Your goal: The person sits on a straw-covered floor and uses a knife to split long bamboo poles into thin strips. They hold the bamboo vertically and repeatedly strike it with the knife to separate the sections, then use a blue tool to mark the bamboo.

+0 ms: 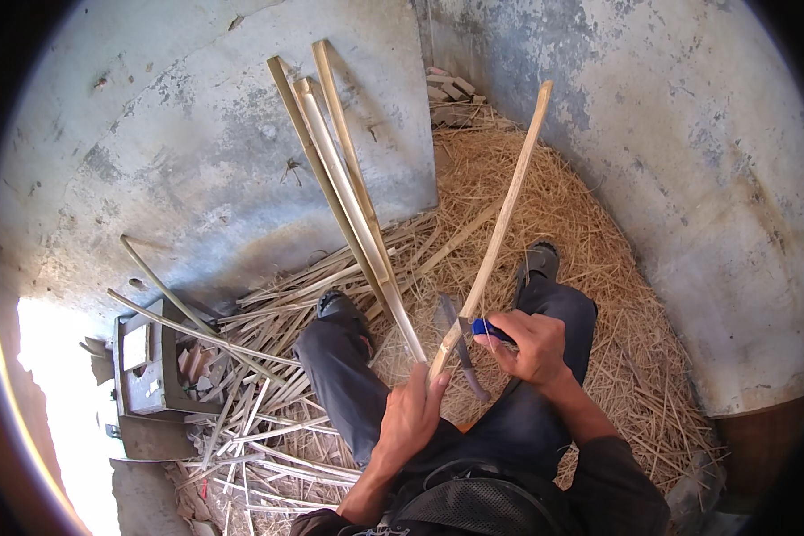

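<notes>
A long split bamboo strip (506,207) slants up and away from my lap toward the right wall. My left hand (409,415) is closed around its near end. My right hand (529,344) is closed on a blue-handled knife (489,330), whose short grey blade lies across the strip just above my left hand. Between my legs, a hooked, dark-bladed tool (465,364) with a worn handle lies partly hidden behind the strip. Several bamboo pieces (335,174) lean on the left wall; the pale one's near end reaches close to my left hand.
Straw-like shavings (590,232) cover the floor around my legs. Many thin bamboo strips (268,420) lie heaped at the left, beside an open wooden box (147,362) with rubble near it. Weathered walls (679,152) close in the far side; bricks (449,89) sit in the corner.
</notes>
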`<act>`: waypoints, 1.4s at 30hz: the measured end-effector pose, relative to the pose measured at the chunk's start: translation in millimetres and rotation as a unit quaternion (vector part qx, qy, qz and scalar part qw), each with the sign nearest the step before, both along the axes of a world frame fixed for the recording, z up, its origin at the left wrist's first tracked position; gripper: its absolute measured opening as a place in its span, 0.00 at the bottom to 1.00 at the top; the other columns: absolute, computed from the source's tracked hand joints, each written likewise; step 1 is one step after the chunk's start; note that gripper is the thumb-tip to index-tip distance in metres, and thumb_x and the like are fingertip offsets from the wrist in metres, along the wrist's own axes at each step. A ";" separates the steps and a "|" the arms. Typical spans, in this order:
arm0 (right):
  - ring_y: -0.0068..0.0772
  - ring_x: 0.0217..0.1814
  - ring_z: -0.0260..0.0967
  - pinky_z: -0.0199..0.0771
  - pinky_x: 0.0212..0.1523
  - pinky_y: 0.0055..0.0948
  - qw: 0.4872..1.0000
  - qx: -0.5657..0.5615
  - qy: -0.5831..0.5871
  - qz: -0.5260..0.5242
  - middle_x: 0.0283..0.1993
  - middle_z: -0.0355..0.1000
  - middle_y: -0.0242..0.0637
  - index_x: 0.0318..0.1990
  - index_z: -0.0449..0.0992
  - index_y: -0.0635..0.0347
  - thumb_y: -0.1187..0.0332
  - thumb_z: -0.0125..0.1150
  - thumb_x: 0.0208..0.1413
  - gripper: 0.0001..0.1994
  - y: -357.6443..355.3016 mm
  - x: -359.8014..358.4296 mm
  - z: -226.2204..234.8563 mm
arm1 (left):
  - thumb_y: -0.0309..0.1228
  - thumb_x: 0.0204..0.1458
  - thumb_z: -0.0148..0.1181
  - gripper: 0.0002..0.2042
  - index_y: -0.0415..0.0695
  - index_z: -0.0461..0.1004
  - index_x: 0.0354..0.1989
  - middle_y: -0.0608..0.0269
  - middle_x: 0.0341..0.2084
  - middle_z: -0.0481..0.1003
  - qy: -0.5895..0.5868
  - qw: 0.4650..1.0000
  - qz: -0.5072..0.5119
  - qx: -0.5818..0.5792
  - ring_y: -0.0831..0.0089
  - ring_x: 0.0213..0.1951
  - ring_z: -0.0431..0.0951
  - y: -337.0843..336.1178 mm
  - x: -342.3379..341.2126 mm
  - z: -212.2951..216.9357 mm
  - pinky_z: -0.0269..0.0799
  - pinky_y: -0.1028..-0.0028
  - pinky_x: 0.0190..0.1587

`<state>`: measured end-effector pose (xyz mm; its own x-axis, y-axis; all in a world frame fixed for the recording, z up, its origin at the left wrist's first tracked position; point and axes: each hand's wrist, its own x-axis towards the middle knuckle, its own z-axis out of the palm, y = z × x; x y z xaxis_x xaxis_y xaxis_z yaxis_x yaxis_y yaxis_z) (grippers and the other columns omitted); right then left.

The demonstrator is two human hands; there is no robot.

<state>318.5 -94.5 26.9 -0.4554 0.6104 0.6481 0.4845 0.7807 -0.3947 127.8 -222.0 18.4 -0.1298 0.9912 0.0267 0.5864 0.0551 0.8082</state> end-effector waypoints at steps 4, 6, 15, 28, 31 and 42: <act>0.30 0.20 0.73 0.69 0.20 0.28 1.000 0.016 -0.014 0.005 0.26 0.77 0.29 0.36 0.81 0.54 0.53 0.67 0.56 0.14 7.6 1.5 -4.4 | 0.38 0.67 0.50 0.14 0.36 0.64 0.38 0.38 0.20 0.72 -0.014 0.999 0.006 -0.038 0.35 0.28 0.74 -3.4 -0.7 4.4 0.65 0.47 0.32; 0.30 0.19 0.73 0.69 0.20 0.27 1.000 0.012 -0.020 0.009 0.26 0.77 0.29 0.35 0.81 0.53 0.52 0.67 0.56 0.14 10.1 2.5 -4.1 | 0.37 0.67 0.50 0.14 0.36 0.64 0.38 0.38 0.19 0.72 -0.010 0.999 0.009 -0.042 0.35 0.28 0.74 -5.3 -2.3 4.6 0.65 0.47 0.31; 0.32 0.21 0.75 0.72 0.22 0.30 0.997 0.014 0.014 -0.076 0.28 0.78 0.33 0.37 0.81 0.56 0.52 0.67 0.57 0.15 49.0 16.5 -2.7 | 0.38 0.67 0.49 0.15 0.36 0.64 0.38 0.38 0.19 0.72 -0.018 0.997 -0.014 -0.072 0.35 0.28 0.74 -22.1 -11.7 -13.1 0.65 0.47 0.31; 0.39 0.26 0.78 0.74 0.27 0.33 0.990 -0.045 -0.011 -0.132 0.31 0.80 0.42 0.39 0.83 0.61 0.48 0.62 0.61 0.22 111.2 37.9 7.6 | 0.38 0.68 0.47 0.15 0.37 0.64 0.35 0.38 0.19 0.70 -0.018 0.992 -0.013 -0.122 0.34 0.28 0.73 -54.2 -23.9 -10.8 0.63 0.46 0.31; 0.36 0.21 0.74 0.71 0.25 0.33 0.990 -0.012 -0.022 -0.142 0.26 0.78 0.40 0.40 0.83 0.60 0.46 0.59 0.62 0.23 126.4 45.4 10.3 | 0.38 0.68 0.48 0.15 0.38 0.63 0.34 0.39 0.18 0.70 -0.006 0.992 -0.016 -0.128 0.34 0.28 0.73 -59.8 -27.0 -13.1 0.63 0.46 0.30; 0.33 0.33 0.72 0.67 0.33 0.37 0.952 -0.167 0.009 -0.255 0.31 0.76 0.40 0.49 0.79 0.63 0.45 0.51 0.67 0.26 233.0 119.1 -2.1 | 0.44 0.70 0.42 0.20 0.39 0.66 0.32 0.48 0.16 0.70 -0.056 0.984 -0.002 -0.171 0.45 0.20 0.74 -84.1 -39.9 -29.2 0.67 0.56 0.25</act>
